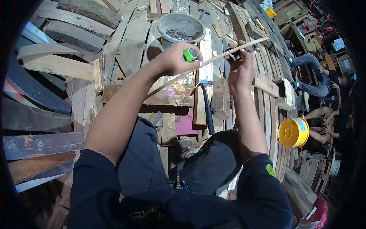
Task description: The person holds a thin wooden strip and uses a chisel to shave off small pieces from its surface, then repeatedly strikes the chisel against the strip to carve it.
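A thin wooden strip (219,57) slants across in front of me, rising to the right. My left hand (177,59) is closed around its middle, with a bright green, round-faced tape measure (190,54) in the same grip. Further right, the bent fingers of my right hand (243,66) pinch the strip near its far end. Below my hands, a claw hammer (207,107) with a dark handle lies on a pale board (199,110), beside a wooden block (221,99). Beyond my left hand stands a grey bucket (164,26) holding many nails (178,34).
Curved timber pieces (72,34) are stacked along the left. A thick plank (167,100) lies before my knees. Another hammer (204,13) rests beyond the bucket. To the right are a yellow bucket (292,132) and seated people (322,86).
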{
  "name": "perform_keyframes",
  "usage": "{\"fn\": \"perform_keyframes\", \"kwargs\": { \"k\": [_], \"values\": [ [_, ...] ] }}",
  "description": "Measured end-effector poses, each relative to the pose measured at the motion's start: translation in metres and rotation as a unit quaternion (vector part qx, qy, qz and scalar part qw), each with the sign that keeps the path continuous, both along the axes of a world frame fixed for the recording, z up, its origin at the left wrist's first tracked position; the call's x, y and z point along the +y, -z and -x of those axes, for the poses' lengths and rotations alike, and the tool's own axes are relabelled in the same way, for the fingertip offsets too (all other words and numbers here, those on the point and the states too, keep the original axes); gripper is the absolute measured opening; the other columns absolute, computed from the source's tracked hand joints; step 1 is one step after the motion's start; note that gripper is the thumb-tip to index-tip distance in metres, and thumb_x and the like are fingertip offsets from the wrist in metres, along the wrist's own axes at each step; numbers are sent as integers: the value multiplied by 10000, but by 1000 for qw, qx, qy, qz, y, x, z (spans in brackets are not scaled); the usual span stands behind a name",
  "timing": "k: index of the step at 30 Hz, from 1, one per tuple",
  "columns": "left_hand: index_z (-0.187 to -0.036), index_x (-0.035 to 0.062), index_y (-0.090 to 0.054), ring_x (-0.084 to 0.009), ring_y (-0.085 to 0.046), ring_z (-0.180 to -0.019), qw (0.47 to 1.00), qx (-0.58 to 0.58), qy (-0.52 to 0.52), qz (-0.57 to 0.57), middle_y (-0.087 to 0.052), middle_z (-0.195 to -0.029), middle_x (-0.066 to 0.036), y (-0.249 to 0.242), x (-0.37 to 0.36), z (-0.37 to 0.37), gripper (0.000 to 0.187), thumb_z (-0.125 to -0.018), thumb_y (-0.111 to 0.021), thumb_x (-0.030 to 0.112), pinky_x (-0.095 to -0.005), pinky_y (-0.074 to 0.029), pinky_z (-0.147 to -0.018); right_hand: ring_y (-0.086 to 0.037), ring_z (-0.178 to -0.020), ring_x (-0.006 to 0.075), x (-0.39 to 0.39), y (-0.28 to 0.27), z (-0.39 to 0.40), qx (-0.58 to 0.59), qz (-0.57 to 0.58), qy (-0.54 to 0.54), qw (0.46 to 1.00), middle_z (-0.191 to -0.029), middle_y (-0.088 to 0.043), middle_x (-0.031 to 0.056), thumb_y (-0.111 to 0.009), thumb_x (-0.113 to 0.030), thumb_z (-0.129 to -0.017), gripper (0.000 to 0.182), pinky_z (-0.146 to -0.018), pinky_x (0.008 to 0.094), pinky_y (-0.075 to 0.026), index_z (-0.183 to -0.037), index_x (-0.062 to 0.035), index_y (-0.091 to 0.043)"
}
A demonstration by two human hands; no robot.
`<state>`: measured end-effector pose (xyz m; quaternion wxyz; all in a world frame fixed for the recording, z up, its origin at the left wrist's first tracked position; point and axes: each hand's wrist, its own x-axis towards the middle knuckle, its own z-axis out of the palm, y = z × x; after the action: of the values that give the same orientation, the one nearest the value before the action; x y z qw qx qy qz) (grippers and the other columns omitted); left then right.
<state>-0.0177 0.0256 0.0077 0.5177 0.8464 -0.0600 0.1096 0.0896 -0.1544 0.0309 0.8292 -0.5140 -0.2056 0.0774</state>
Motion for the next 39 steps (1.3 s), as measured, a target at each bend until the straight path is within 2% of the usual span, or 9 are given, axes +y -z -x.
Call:
{"fn": "perform_keyframes", "kwargs": {
  "k": [8, 13, 16, 18, 23, 28, 31, 36, 39],
  "values": [
    [-870, 29, -651, -104, -572, -711, 999, -23, 3, -24, -638, -757, -33, 2, 1, 0, 171, -788, -693, 173, -272, -464, -677, -623, -858, 213, -2, 3, -9, 16, -54, -54, 997, -958, -643, 173, -351, -225, -952, 366, -749, 316, -525, -1175, 42, -467],
    [-858, 32, -640, -123, -583, -751, 1000, -8, 12, -27, -644, -788, -44, 1, 0, 1, 177, -776, -695, 179, -286, -466, -710, -538, -1029, 344, -10, -7, -20, 110, -140, -70, 982, -1130, -556, 232, -248, -519, -953, 618, -939, 473, -419, -1230, -5, -451],
    [-863, 30, -638, -147, -596, -773, 998, 6, 16, -58, -649, -808, -60, -1, -2, 2, 187, -764, -694, 178, -298, -470, -738, -531, -941, 309, -20, -4, -38, 149, -229, -102, 957, -1062, -576, 166, -307, -563, -925, 638, -908, 452, -409, -1162, -2, -500],
    [-871, 32, -643, -161, -605, -788, 998, 16, 13, -62, -654, -821, -69, -2, -3, 2, 193, -760, -689, 184, -304, -471, -756, -519, -871, 283, -30, -4, -48, 124, -281, -239, 921, -996, -575, 144, -331, -574, -917, 635, -818, 423, -410, -1121, -7, -532],
    [-879, 35, -647, -150, -607, -791, 997, 36, 25, -60, -657, -825, -63, 0, -3, 2, 211, -765, -702, 204, -297, -475, -753, -480, -610, 166, -37, -14, -41, 87, -250, -304, 915, -798, -566, 44, -364, -651, -883, 618, -749, 355, -355, -978, -87, -598],
    [-881, 36, -645, -143, -603, -795, 997, 42, 51, -46, -656, -823, -53, 1, 1, 4, 225, -764, -708, 218, -299, -475, -750, -427, -555, 126, -36, -32, -18, 47, -201, -228, 952, -679, -510, -16, -379, -668, -872, 586, -678, 311, -329, -874, -116, -575],
    [-884, 40, -645, -144, -600, -792, 994, 51, 53, -83, -656, -824, -52, 0, 2, 5, 228, -772, -698, 232, -300, -474, -743, -354, -539, 88, -42, -39, -26, 0, -222, -444, 868, -580, -379, -56, -455, -624, -873, 494, -617, 252, -278, -776, -143, -510],
    [-894, 35, -644, -145, -595, -799, 995, 47, 45, -72, -655, -827, -53, 3, 1, 2, 255, -789, -702, 261, -304, -474, -749, -249, -559, 97, -38, -46, -13, 7, -230, -387, 893, -577, -258, -51, -463, -607, -878, 503, -608, 265, -249, -668, -160, -370],
    [-846, 41, -634, -79, -559, -647, 999, 10, -41, 33, -629, -709, -35, -4, 3, 4, 247, -848, -677, 284, -238, -449, -613, -275, -592, 104, -35, -53, 3, 29, -184, -347, 919, -596, -273, -38, -441, -576, -895, 490, -614, 259, -247, -654, -159, -349]
  ]
}}
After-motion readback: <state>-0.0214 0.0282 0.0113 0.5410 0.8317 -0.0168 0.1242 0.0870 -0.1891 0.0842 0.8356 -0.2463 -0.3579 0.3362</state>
